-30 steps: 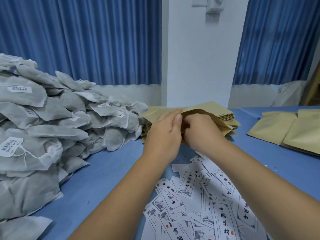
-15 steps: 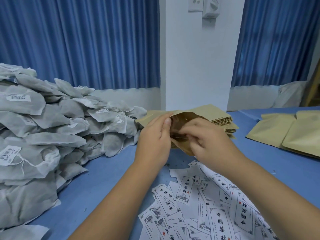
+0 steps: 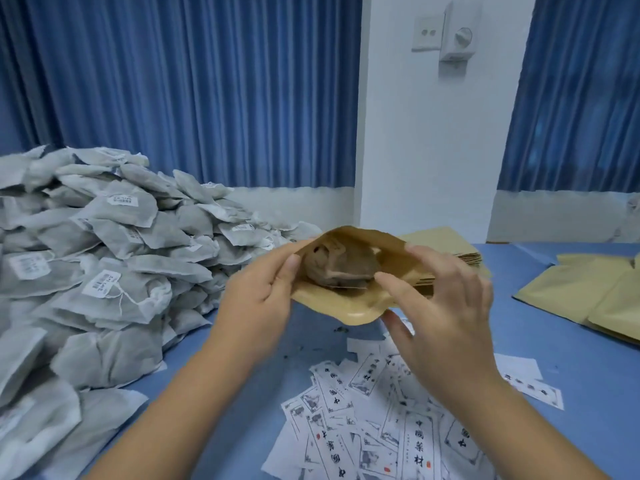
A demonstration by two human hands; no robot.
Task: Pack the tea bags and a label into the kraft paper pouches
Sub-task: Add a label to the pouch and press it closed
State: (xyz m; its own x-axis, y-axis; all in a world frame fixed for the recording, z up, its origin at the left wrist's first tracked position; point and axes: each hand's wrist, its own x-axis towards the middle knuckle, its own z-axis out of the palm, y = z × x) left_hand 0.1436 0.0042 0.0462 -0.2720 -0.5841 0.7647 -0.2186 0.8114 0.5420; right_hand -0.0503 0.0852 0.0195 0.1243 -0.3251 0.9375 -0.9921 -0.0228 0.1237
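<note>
I hold a kraft paper pouch (image 3: 349, 308) in the air over the blue table, its mouth spread wide toward me and its brown inside showing. My left hand (image 3: 258, 296) pinches the pouch's left edge. My right hand (image 3: 440, 306) grips the right side, thumb under the lower lip and fingers on the upper flap. A big heap of grey-white tea bags (image 3: 104, 265) with small tags lies to the left. Printed white labels (image 3: 388, 420) are scattered on the table below my hands.
A stack of flat kraft pouches (image 3: 446, 251) lies behind the held one. More kraft pouches (image 3: 588, 296) lie at the right. The blue table (image 3: 554, 344) meets a white wall with blue curtains behind.
The pouch has been lifted off the stack and drawn toward me, and my two hands have pulled its mouth wide. The camera view has tilted upward.
</note>
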